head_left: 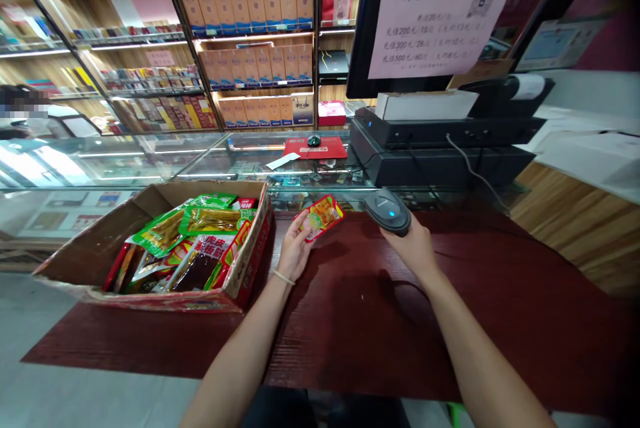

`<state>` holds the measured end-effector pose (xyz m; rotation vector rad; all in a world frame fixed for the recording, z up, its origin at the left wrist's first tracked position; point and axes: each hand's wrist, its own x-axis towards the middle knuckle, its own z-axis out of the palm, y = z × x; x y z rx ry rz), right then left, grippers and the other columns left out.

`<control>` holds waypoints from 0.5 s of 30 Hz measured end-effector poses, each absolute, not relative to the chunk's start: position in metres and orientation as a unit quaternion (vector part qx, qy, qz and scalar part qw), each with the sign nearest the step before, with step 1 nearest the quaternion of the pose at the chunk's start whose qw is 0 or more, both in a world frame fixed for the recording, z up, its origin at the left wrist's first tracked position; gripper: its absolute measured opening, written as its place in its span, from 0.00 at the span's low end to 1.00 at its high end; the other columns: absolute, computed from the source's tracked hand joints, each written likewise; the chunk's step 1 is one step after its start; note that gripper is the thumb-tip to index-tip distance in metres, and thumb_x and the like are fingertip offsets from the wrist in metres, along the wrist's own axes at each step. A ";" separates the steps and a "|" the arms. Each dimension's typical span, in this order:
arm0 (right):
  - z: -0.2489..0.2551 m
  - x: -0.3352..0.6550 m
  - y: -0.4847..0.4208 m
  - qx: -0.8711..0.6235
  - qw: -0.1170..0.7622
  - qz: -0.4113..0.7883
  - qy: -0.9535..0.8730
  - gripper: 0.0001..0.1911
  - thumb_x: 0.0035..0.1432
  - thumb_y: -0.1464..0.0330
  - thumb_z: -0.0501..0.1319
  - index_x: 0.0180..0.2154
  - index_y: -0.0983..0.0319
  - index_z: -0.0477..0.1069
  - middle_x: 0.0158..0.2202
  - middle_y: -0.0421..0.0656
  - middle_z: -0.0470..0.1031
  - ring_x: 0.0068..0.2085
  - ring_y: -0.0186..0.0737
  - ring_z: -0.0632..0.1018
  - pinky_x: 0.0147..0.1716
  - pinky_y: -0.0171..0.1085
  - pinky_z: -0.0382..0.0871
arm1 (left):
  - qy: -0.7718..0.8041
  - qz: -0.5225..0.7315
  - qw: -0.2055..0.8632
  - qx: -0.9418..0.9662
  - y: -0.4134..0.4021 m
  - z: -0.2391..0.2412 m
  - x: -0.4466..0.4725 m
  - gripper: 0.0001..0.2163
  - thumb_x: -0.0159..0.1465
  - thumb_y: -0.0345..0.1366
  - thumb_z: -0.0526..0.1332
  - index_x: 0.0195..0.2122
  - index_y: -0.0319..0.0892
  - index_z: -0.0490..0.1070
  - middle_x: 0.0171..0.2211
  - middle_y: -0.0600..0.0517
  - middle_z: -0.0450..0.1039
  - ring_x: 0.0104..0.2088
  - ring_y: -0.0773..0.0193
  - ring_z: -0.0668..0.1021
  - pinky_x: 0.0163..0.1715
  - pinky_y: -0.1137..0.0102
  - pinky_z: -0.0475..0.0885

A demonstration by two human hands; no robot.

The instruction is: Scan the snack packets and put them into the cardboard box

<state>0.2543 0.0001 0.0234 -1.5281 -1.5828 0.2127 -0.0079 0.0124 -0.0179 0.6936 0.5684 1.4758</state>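
Between the fingers of my left hand [294, 249] is a small snack packet [326, 213], red-edged with a clear window on orange-brown food. My right hand [413, 245] is wrapped round the handle of a dark grey barcode scanner [388, 211], which shows a blue light on top. Scanner and packet are apart, both above the dark red-brown table [350, 321]. To the left of my left hand stands an open cardboard box [254, 261], part filled with snack packets [207, 220] in green, red and white. The scanner's grip is mostly hidden by my fingers.
Behind the table runs a glass counter [200, 160] with a mouse [313, 141] on a red mat [295, 147]. A monitor [364, 41] with a paper sign [435, 21] stands over a black cash drawer [430, 165]. Loose cables hang at the right. A person [47, 123] is at the far left.
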 end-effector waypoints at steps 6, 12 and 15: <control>0.032 0.256 -0.005 -0.564 0.384 0.167 -0.712 0.22 0.51 0.64 0.65 0.49 0.59 0.72 0.40 0.45 0.82 0.42 0.50 0.82 0.40 0.40 0.73 | 0.279 0.676 0.622 0.279 0.017 -0.021 -0.010 0.41 0.56 0.26 0.67 0.67 0.55 0.52 0.57 0.49 0.72 0.50 0.62 0.78 0.49 0.69 0.74; 0.038 0.255 -0.011 -0.517 0.306 0.208 -0.771 0.26 0.51 0.67 0.65 0.54 0.56 0.72 0.45 0.41 0.81 0.45 0.49 0.81 0.43 0.39 0.73 | 0.285 0.680 0.617 0.275 0.014 -0.018 -0.009 0.47 0.55 0.26 0.67 0.69 0.59 0.42 0.59 0.50 0.69 0.50 0.63 0.78 0.47 0.70 0.75; 0.039 0.256 -0.012 -0.514 0.301 0.215 -0.774 0.28 0.50 0.67 0.65 0.55 0.56 0.71 0.45 0.41 0.81 0.45 0.49 0.81 0.43 0.39 0.72 | 0.297 0.681 0.609 0.276 0.015 -0.021 -0.009 0.47 0.55 0.27 0.69 0.69 0.61 0.42 0.59 0.51 0.69 0.49 0.63 0.79 0.47 0.69 0.76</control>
